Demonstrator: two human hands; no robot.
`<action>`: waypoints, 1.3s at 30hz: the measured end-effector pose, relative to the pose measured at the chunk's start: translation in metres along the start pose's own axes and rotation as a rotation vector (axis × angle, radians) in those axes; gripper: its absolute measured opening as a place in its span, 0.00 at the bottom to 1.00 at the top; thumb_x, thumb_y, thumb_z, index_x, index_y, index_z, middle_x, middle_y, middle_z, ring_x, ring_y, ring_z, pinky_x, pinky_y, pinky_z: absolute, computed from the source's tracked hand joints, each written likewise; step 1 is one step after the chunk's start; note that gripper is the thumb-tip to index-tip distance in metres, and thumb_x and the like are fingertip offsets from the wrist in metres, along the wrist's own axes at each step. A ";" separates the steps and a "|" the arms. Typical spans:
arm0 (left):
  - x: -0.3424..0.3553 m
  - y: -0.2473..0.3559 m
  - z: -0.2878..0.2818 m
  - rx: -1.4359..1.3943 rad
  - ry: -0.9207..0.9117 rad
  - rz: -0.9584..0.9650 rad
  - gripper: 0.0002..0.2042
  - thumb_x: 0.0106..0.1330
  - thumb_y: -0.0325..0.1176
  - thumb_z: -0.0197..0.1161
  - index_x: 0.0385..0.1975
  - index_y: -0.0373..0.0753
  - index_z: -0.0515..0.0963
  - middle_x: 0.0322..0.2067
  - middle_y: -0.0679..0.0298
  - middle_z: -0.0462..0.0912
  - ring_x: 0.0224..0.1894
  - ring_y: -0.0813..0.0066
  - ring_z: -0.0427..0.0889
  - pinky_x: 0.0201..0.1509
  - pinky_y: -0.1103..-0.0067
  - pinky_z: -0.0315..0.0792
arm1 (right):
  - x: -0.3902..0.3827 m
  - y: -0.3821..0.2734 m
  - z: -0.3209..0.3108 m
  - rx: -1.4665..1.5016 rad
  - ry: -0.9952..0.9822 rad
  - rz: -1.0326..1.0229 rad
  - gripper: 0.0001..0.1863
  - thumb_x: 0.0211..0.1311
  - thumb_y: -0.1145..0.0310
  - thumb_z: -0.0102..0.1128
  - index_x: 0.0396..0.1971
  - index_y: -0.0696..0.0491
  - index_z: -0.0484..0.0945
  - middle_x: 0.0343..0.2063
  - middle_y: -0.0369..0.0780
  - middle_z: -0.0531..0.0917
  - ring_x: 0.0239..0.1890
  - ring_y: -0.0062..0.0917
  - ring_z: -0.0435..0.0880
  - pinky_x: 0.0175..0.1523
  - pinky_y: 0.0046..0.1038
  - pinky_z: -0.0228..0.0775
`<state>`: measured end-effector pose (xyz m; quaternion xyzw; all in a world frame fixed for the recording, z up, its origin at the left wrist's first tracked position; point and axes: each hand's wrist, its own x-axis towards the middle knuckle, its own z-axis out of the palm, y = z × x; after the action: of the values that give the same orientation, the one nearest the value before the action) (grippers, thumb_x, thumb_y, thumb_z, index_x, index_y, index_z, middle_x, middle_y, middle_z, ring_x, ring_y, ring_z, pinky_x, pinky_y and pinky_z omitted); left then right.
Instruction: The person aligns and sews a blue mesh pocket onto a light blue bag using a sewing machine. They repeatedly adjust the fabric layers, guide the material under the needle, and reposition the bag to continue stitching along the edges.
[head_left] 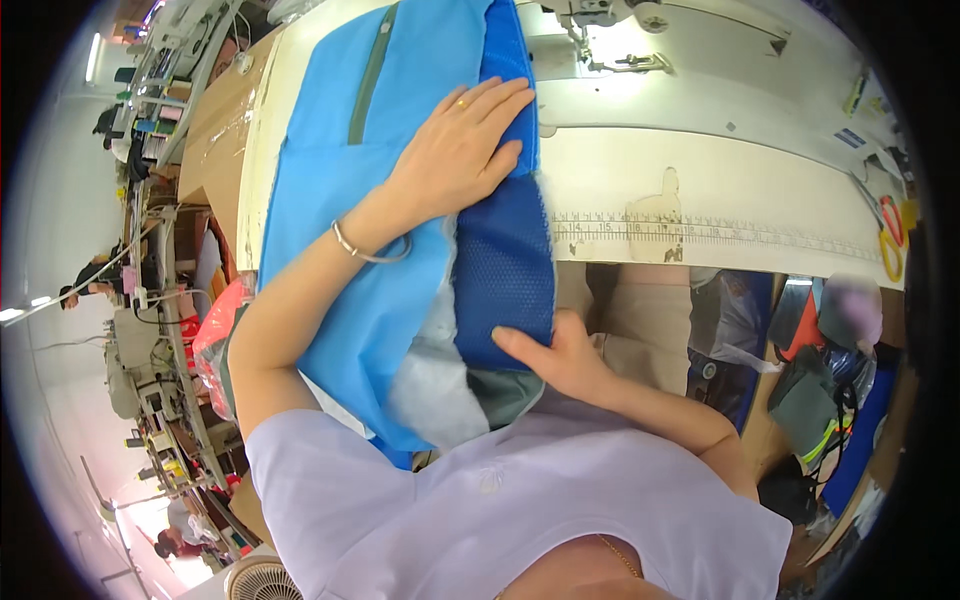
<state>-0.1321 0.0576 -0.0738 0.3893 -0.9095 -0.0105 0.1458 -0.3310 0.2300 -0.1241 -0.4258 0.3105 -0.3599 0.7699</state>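
there, at the sewing table (pixel 700 190), the person had a light blue fabric piece (pixel 340 200) spread over the table's near edge and hanging down toward their lap. a grey-green zipper strip (pixel 368 80) ran along its upper part. over it lay a darker blue mesh panel (pixel 505 260), running from the tabletop down past the edge.

the left hand (pixel 460 150) lay flat and open, palm down, fingers stretched across the top of the mesh where it met the light blue cloth; it pressed on the fabric rather than gripping it. a ring showed on one finger, and a thin metal bangle (pixel 365 250) sat at the wrist.

the right hand (pixel 555 355) was lower, below the table edge, its thumb laid against the mesh panel's bottom hem; the fingers curled behind the cloth, so it seemed to pinch the hem, though the fingers themselves were hidden.

a printed ruler strip (pixel 700 232) ran along the table front. scissors with yellow handles (pixel 888 240) lay far to the right, well apart from both hands. the sewing machine's presser foot (pixel 625 62) stood beyond the fabric.
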 end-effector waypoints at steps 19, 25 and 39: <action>0.105 -0.050 0.037 -0.033 0.047 0.083 0.16 0.67 0.33 0.51 0.42 0.26 0.79 0.39 0.46 0.81 0.49 0.49 0.78 0.61 0.60 0.70 | -0.004 -0.024 -0.046 -0.061 0.098 -0.070 0.18 0.77 0.64 0.57 0.26 0.59 0.76 0.19 0.27 0.69 0.25 0.11 0.64 0.28 0.25 0.55; 0.120 -0.056 0.031 0.010 -0.040 0.037 0.16 0.69 0.37 0.52 0.33 0.27 0.77 0.30 0.40 0.80 0.39 0.39 0.78 0.50 0.54 0.70 | -0.003 -0.024 -0.046 0.047 0.185 -0.021 0.17 0.78 0.63 0.57 0.29 0.60 0.79 0.21 0.26 0.72 0.28 0.11 0.66 0.32 0.22 0.59; 0.046 -0.005 -0.012 0.065 0.025 -0.013 0.10 0.68 0.39 0.67 0.35 0.38 0.82 0.32 0.62 0.84 0.35 0.61 0.82 0.42 0.69 0.73 | -0.010 -0.018 -0.046 -0.772 0.202 -0.384 0.09 0.67 0.68 0.66 0.31 0.59 0.82 0.19 0.44 0.82 0.19 0.38 0.81 0.26 0.38 0.70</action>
<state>-0.1558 0.0227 -0.0510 0.3996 -0.9050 0.0230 0.1442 -0.3777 0.2115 -0.1268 -0.6947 0.4113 -0.3938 0.4394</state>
